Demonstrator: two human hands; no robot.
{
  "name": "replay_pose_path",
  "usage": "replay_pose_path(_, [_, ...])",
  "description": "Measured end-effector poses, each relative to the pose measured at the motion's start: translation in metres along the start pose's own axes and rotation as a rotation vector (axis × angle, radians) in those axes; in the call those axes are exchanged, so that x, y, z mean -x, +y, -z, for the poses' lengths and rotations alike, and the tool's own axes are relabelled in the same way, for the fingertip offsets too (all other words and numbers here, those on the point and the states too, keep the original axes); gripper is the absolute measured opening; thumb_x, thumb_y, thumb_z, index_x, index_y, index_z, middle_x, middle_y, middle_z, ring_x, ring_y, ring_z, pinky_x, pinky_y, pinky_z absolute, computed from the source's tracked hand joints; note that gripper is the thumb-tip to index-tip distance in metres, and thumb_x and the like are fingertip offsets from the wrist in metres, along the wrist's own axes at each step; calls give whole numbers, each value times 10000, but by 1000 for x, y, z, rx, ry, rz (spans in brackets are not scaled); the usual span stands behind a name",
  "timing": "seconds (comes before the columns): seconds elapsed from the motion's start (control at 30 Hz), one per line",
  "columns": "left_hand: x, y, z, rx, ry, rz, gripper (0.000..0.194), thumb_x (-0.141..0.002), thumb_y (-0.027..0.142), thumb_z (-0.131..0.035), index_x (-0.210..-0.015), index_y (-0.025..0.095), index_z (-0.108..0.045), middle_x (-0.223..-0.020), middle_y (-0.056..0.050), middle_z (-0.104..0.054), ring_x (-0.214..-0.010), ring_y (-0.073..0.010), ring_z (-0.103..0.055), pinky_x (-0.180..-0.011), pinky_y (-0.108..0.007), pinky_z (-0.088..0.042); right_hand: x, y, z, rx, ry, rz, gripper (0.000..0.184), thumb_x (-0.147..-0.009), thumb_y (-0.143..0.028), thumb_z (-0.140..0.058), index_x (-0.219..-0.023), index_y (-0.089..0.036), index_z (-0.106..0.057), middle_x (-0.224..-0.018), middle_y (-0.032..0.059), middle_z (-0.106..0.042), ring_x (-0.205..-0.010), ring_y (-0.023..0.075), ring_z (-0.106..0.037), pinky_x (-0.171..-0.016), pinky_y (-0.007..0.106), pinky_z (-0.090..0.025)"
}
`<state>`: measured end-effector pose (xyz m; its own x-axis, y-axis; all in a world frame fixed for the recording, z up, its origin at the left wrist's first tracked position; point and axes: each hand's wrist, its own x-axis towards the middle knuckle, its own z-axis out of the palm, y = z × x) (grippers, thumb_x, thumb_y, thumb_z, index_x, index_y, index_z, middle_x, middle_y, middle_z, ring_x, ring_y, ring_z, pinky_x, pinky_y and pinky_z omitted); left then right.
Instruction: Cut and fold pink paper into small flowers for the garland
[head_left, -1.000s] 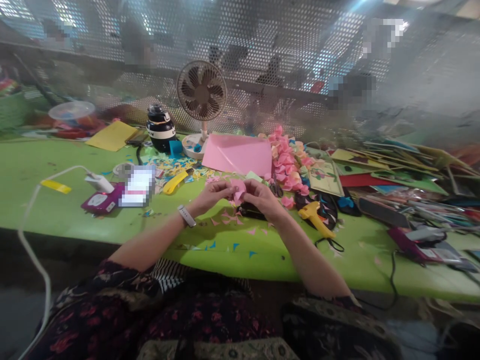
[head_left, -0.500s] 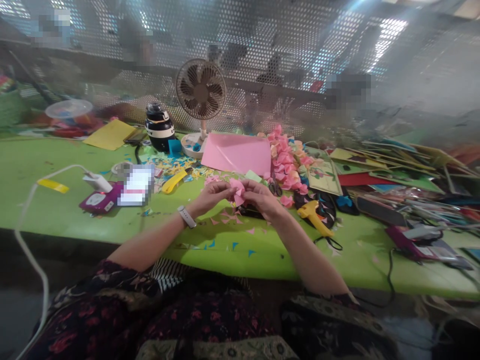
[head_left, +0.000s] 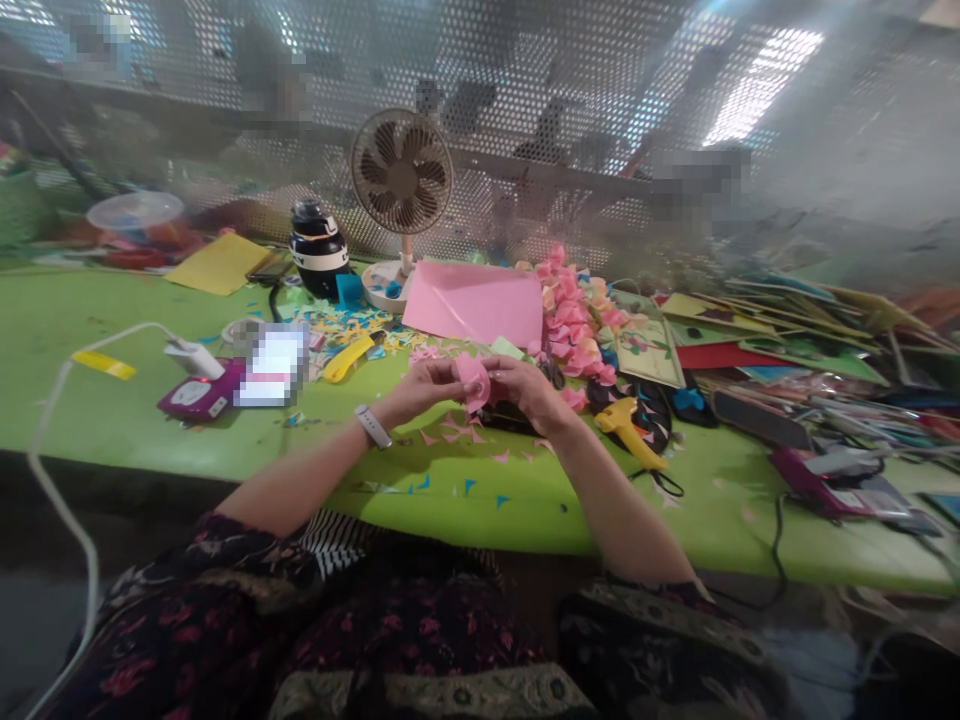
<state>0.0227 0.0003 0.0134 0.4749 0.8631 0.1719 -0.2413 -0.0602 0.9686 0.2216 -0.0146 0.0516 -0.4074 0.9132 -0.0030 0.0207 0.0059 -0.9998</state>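
Between my two hands is a small curled pink paper piece, held above the front middle of the table. My left hand pinches its left edge, a pale watch on that wrist. My right hand closes on its right side with thumb and fingers. Pink paper scraps lie on the table under my hands. Beyond them lies a pink paper sheet, with a heap of pink paper flowers to its right.
A yellow glue gun rests right of my right arm. A fan and a black bottle stand at the back. Left are a yellow cutter, a lit phone and a purple extension socket. Stacked cards fill the right.
The pink paper has turned between my fingers and now shows a broader, rounded face. My hands have stayed in nearly the same place.
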Motion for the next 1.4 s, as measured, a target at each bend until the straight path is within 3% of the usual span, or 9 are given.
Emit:
replay_pose_path(0.17, [-2, -5, 4, -44, -76, -2, 344, -706, 438, -872, -761, 130, -728, -747, -43, -729, -693, -131, -665, -724, -289, -525, 1, 2, -7, 412, 139, 234, 319, -799, -502, -741, -733, -194, -690, -709, 20, -661, -645, 159, -563, -640, 312, -459])
replay_pose_path(0.27, [-3, -4, 6, -57, -71, -10, 353, -698, 470, -867, -740, 151, -721, -732, -24, -711, -678, -131, -648, -705, -284, -516, -1, 5, -10, 435, 182, 290, 365, -820, -549, -715, -698, -208, -664, -694, 20, -656, -633, 164, -561, -624, 318, -456])
replay_pose_path(0.43, [-6, 0, 8, -104, 10, -74, 409, -747, 555, -799, -721, 162, -688, -685, 14, -618, -648, -97, -543, -661, -242, -457, -4, 6, -6, 234, 171, 182, 371, -814, -578, -694, -763, -211, -664, -653, -5, -634, -595, 152, -561, -607, 302, -466])
replay_pose_path(0.6, [-9, -7, 12, -45, 58, -26, 421, -769, 576, -773, -741, 172, -656, -667, 33, -541, -590, -78, -456, -577, -219, -385, -6, 10, -3, 180, 137, 128, 325, -782, -513, -729, -787, -195, -665, -653, -3, -661, -598, 138, -590, -632, 289, -489])
replay_pose_path(0.7, [-8, -9, 12, -27, 44, -67, 407, -779, 553, -778, -803, 163, -665, -740, 10, -601, -652, -86, -532, -627, -222, -434, -7, 14, -4, 144, 176, 123, 284, -755, -458, -746, -794, -187, -672, -628, -17, -660, -566, 123, -587, -616, 275, -503])
replay_pose_path(0.83, [-6, -8, 8, -20, 48, -97, 467, -681, 387, -893, -1018, 172, -651, -942, -30, -698, -829, -134, -659, -767, -264, -516, -7, 15, -6, 114, 260, 126, 235, -737, -404, -735, -778, -183, -666, -588, -31, -638, -529, 112, -577, -578, 251, -493])
replay_pose_path(0.93, [-5, -9, 6, -25, 92, -135, 433, -739, 308, -843, -1095, 167, -640, -958, -49, -720, -874, -152, -688, -813, -288, -536, -7, 15, -8, 146, 275, 137, 222, -739, -398, -715, -753, -185, -653, -568, -31, -628, -517, 112, -565, -559, 246, -480])
replay_pose_path(1.13, [-7, -12, 8, -18, 145, -161, 270, -833, 283, -721, -1070, 155, -701, -988, -62, -738, -848, -149, -691, -847, -326, -567, -5, 13, -12, 256, 239, 126, 214, -740, -381, -686, -669, -193, -614, -573, -12, -633, -523, 117, -560, -549, 251, -472])
replay_pose_path(1.4, [-8, -16, 11, -35, 138, -181, 293, -825, 350, -768, -1064, 181, -778, -1003, -73, -768, -876, -151, -685, -878, -321, -554, -4, 9, -10, 202, 260, 96, 217, -727, -380, -700, -760, -177, -634, -596, -11, -645, -532, 122, -582, -564, 258, -493])
